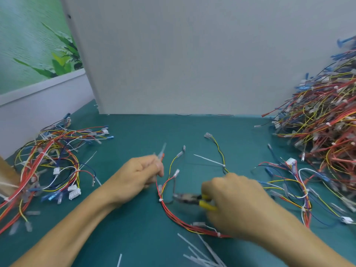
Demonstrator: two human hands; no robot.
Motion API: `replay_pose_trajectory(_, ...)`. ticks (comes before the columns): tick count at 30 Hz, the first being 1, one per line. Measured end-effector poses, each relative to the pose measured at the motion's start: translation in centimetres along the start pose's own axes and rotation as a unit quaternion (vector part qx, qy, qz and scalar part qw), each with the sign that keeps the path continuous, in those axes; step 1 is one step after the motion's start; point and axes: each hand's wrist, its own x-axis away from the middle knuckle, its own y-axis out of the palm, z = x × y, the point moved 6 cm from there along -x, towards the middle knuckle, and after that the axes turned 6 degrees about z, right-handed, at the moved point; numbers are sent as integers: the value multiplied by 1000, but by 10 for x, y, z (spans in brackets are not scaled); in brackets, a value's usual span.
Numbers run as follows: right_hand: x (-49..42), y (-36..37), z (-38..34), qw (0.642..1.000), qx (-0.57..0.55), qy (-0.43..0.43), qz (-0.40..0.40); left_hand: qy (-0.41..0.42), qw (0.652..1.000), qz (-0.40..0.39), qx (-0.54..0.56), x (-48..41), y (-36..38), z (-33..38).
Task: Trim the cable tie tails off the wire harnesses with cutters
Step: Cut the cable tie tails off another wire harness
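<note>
Two hands on one harness, middle of the table toward its front edge. Left hand pinches its upper wires; right hand clamped round the yellow cutters. Blades sit just beside the tie; a skewed bite would likely nick insulation.

a teal work surface fills the lower half of the view. a plain pale grey panel stands upright at its far edge. left of the panel, a wall picture of green leaves sits above a white ledge. a tan object, too cropped to identify, shows at the left edge.
</note>
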Motion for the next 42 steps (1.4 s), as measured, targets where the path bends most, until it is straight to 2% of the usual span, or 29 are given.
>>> replay_pose_trajectory(2,-11,-5,27,998,-13,49,42,-25,986,42,161,-2,-2,1)
replay_pose_trajectory(5,-34,1,61,985,-24,134,106,-82,935,35,344,1,9,6)
replay_pose_trajectory(7,-45,14,74,980,-29,171,101,-106,914,3,391,5,21,8)
replay_pose_trajectory(11,-55,31,81,975,-88,186,81,-129,914,-33,383,11,41,7)
replay_pose_trajectory(14,-53,35,74,973,-161,160,46,-103,942,-15,318,10,45,9)
replay_pose_trajectory(15,-51,35,72,973,-175,148,33,-69,964,6,256,9,42,10)
replay_pose_trajectory(17,-45,34,68,976,-188,113,13,43,997,36,48,10,36,18)
replay_pose_trajectory(18,-42,33,67,977,-193,93,4,108,990,31,-81,10,37,22)
replay_pose_trajectory(20,-36,31,64,978,-200,56,-12,204,926,4,-316,14,44,26)
replay_pose_trajectory(22,-32,30,61,978,-205,31,-24,272,870,13,-411,16,48,29)
replay_pose_trajectory(24,-30,28,59,977,-209,11,-38,332,836,6,-436,16,51,32)
replay_pose_trajectory(29,-25,22,57,964,-256,-12,-70,377,839,-65,-387,20,61,37)
replay_pose_trajectory(33,-21,12,65,958,-282,31,-30,407,820,-89,-393,15,76,41)
replay_pose_trajectory(34,-19,9,70,961,-272,54,-10,398,823,-92,-395,9,78,42)
replay_pose_trajectory(36,-15,1,81,973,-212,93,22,344,853,-96,-381,-7,77,44)
replay_pose_trajectory(38,-8,-5,89,982,-148,112,27,290,882,-102,-358,-22,76,42)
replay_pose_trajectory(42,3,-5,99,990,-78,117,21,247,916,-101,-301,-37,78,46)
